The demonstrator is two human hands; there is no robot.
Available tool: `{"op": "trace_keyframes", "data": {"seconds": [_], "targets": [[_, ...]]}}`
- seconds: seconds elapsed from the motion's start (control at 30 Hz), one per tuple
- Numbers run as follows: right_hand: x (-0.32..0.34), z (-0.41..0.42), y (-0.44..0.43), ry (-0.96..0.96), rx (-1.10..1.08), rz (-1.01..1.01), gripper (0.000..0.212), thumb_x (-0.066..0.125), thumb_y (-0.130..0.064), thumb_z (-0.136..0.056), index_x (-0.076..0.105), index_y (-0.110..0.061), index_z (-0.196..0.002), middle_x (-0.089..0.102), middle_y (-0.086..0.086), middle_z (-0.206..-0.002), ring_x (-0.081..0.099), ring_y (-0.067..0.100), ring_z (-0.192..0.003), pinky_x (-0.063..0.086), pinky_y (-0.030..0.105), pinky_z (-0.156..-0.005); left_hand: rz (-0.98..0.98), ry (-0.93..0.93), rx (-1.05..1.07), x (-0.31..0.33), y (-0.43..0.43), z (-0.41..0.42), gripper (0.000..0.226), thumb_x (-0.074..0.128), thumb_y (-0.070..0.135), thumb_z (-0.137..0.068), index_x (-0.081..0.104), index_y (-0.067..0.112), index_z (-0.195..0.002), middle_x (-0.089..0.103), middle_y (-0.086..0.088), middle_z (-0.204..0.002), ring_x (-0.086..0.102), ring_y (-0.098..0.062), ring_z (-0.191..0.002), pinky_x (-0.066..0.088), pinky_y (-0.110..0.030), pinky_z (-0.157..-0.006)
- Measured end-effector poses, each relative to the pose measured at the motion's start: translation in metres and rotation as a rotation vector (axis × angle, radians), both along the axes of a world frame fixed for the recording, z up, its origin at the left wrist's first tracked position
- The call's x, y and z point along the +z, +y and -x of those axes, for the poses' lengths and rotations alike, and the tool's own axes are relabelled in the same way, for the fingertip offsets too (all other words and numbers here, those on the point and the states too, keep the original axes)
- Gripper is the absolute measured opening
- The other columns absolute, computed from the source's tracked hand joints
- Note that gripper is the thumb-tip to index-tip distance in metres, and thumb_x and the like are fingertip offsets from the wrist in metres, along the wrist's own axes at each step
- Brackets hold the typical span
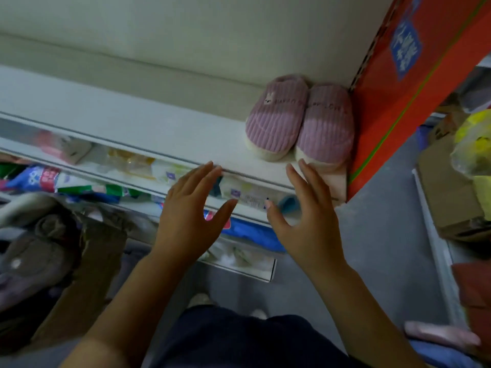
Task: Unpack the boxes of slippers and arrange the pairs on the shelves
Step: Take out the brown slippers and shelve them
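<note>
A pair of pink ribbed slippers [300, 120] with cream soles sits side by side at the right end of the white shelf [138, 128], toes toward me, against the red end panel [414, 83]. My left hand [188, 213] hovers open in front of the shelf edge, fingers straight, holding nothing. My right hand [305, 219] is also open just below the right slipper, fingertips near its sole; I cannot tell if they touch. At the lower left, brown and grey plush slippers [32, 251] lie in an open cardboard box [87, 266].
Lower shelves [239, 205] hold packaged goods in blue, green and white wrappers. Cardboard boxes [449, 197] and a yellow plastic bag [475, 139] stand at the right. A pink slipper [441, 335] lies on the floor at the bottom right. The shelf left of the pink pair is bare.
</note>
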State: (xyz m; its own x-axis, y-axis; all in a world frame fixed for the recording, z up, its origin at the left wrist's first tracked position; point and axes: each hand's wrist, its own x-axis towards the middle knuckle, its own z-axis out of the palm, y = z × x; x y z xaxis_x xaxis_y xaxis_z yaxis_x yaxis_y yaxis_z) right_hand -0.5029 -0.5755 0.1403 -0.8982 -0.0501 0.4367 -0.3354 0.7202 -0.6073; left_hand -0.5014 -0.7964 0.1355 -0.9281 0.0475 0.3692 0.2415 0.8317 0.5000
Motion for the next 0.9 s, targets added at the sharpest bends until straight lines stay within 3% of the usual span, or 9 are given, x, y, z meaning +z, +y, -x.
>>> {"op": "trace_keyframes", "data": {"seconds": [0.1,0.27,0.47,0.63,0.77,0.9], "targets": [[-0.012,-0.010,-0.015,-0.025,0.105,-0.054,0.066,0.069,-0.039,-0.090,0.049,-0.013,-0.147,0.041,0.007,-0.155,0.034,0.028,-0.147,0.039,0.051,-0.112,0.084,-0.033,0.039,-0.012,-0.019,-0.032,0.065,0.062,0.052,-0.089,0.056,0.015,-0.143,0.052,-0.004,-0.151,0.047,-0.025,-0.140,0.041,-0.050,-0.112],[-0.018,-0.021,-0.059,-0.025,0.222,-0.097,0.060,0.066,-0.040,-0.090,0.054,-0.011,-0.141,0.046,0.009,-0.151,0.036,0.027,-0.145,0.038,0.046,-0.114,0.158,-0.061,0.172,-0.018,-0.059,-0.078,0.064,0.055,0.054,-0.088,0.059,0.018,-0.141,0.050,-0.004,-0.152,0.044,-0.023,-0.141,0.027,-0.041,-0.117],[-0.024,-0.042,-0.157,-0.118,0.421,-0.146,0.064,0.060,-0.045,-0.089,0.050,-0.019,-0.146,0.041,0.003,-0.155,0.031,0.023,-0.148,0.040,0.049,-0.112,0.162,-0.140,0.366,-0.025,-0.150,-0.135,0.067,0.052,0.057,-0.089,0.055,0.019,-0.144,0.049,-0.005,-0.154,0.044,-0.026,-0.143,0.032,-0.055,-0.116],[-0.030,-0.073,-0.256,-0.168,0.560,-0.200,0.066,0.060,-0.048,-0.088,0.050,-0.018,-0.146,0.040,0.005,-0.156,0.031,0.026,-0.147,0.035,0.046,-0.116,0.184,-0.194,0.508,-0.023,-0.243,-0.198,0.063,0.065,0.045,-0.086,0.059,0.012,-0.139,0.055,-0.012,-0.147,0.050,-0.033,-0.136,0.040,-0.059,-0.108],[-0.039,-0.102,-0.335,-0.303,0.649,-0.245,0.068,0.064,-0.048,-0.090,0.044,-0.024,-0.150,0.029,-0.001,-0.162,0.019,0.019,-0.150,0.030,0.043,-0.119,0.195,-0.259,0.636,-0.028,-0.314,-0.255,0.063,0.063,0.046,-0.088,0.056,0.014,-0.142,0.052,-0.008,-0.150,0.045,-0.031,-0.140,0.036,-0.057,-0.112],[-0.049,-0.124,-0.406,-0.383,0.700,-0.302,0.070,0.067,-0.047,-0.091,0.039,-0.027,-0.152,0.020,-0.003,-0.165,0.011,0.016,-0.151,0.021,0.038,-0.121,0.198,-0.302,0.727,-0.039,-0.378,-0.302,0.060,0.073,0.039,-0.089,0.057,0.013,-0.141,0.052,-0.009,-0.150,0.047,-0.032,-0.138,0.033,-0.060,-0.114]]}}
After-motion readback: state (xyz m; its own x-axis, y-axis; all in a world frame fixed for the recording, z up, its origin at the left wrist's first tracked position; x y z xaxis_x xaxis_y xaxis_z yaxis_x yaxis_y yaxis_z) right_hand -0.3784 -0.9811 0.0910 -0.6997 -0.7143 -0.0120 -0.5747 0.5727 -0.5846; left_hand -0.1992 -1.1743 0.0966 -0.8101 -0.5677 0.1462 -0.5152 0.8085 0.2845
